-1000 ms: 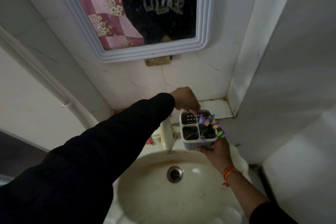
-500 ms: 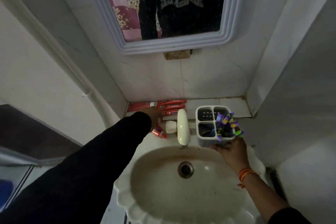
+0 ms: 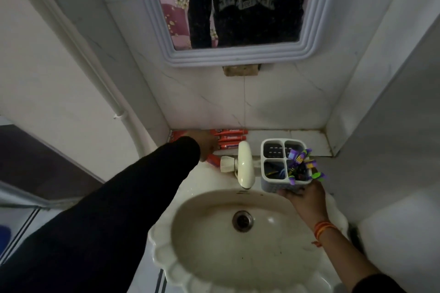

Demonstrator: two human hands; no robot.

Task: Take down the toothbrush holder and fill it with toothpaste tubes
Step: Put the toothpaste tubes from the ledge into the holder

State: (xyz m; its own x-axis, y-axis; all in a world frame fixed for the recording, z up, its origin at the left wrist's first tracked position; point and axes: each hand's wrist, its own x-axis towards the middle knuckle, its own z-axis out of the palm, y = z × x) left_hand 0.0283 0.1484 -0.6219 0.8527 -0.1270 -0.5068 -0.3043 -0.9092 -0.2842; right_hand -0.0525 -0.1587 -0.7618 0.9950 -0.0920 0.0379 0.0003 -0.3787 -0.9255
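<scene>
A white four-compartment toothbrush holder is held above the sink's back right rim. My right hand grips it from below. Purple and green toothbrushes stick out of its front right compartment. Several red toothpaste tubes lie in a row on the tiled ledge behind the tap. My left hand reaches over the left ends of those tubes, fingers down on them. One more red tube pokes out from under that hand. Whether the fingers grip a tube is hidden.
A cream tap stands between the tubes and the holder. Below it is the oval sink basin with its drain. A framed mirror hangs on the wall above. A white pipe runs down the left wall.
My left hand left the holder and moved left onto the toothpaste tubes, staying there over the last half second. The view shifted left. My right hand keeps holding the holder.
</scene>
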